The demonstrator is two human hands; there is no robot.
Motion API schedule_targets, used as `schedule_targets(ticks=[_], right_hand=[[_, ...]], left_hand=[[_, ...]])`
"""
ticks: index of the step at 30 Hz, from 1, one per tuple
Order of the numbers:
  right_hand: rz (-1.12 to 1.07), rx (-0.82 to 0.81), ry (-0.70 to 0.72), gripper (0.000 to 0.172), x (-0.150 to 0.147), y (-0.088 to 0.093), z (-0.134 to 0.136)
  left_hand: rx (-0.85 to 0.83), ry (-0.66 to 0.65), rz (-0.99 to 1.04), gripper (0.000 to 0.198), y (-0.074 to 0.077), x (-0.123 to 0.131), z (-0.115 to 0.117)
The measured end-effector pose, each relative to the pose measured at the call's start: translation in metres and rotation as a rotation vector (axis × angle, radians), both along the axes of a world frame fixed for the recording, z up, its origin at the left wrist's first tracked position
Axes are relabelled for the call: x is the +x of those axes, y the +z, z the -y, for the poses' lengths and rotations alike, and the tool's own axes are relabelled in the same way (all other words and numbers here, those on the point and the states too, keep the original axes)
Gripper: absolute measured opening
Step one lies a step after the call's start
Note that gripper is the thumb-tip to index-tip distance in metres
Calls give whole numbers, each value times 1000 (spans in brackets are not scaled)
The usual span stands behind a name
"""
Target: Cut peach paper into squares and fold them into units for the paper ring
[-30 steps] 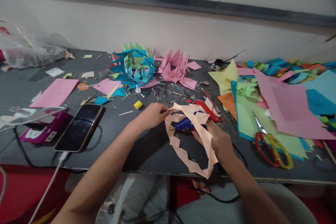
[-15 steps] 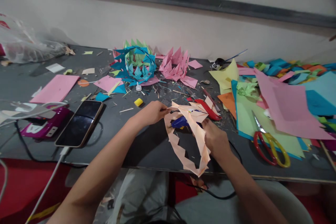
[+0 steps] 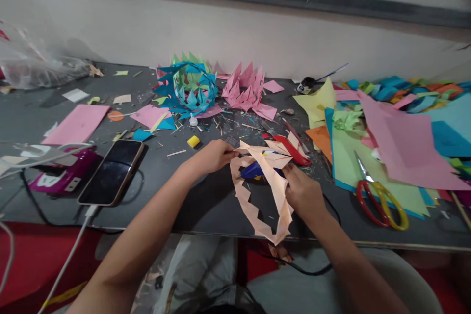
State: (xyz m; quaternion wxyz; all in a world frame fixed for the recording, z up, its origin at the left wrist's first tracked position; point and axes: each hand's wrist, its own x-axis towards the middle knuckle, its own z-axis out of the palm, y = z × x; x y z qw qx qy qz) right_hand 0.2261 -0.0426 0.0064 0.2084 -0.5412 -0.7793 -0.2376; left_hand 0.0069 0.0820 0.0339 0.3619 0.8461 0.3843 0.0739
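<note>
A peach paper chain of folded triangles (image 3: pixel 274 184) forms a loop near the front edge of the dark table (image 3: pixel 206 206). My left hand (image 3: pixel 213 156) pinches the loop's upper left end. Pressed against the loop's right side, my right hand (image 3: pixel 303 194) has its fingers closed on the strip. A blue object (image 3: pixel 252 170) lies on the table inside the loop, under the paper. A red-handled tool (image 3: pixel 292 149) lies just behind the loop.
A phone (image 3: pixel 112 171) on a white cable lies left, beside a magenta box (image 3: pixel 61 176). Blue-green (image 3: pixel 191 87) and pink (image 3: pixel 245 92) paper crowns stand at the back. Coloured sheets (image 3: pixel 401 147) and red-yellow scissors (image 3: pixel 382 198) cover the right. Scraps litter the middle.
The peach loop has drawn narrower and shifted slightly left. My right hand has slid up along its right side; my left hand has barely moved.
</note>
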Motion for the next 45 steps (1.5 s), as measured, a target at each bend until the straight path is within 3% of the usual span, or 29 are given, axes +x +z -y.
schedule_targets(ticks=[12,21,27,32,37,45], right_hand=[[-28,-85,-52,35,14,3,2],[-45,-160,-113,27,21,0,4],[-93,-77,-110,36,18,1,1],[-205,-91,-205,46,25,1,-7],[-350,-130,-356,49,51,2,-10],[-444,-48,-637,35,136,-15,-11]], left_hand=[[-17,19,-7,38,-2,1,-2],[-29,32,-53,36,0,0,-2],[3,11,-59,37,6,0,-4],[-8,46,-49,40,9,-3,-10],[-11,70,-41,43,12,-6,-14],[30,81,8,41,15,-3,-14]])
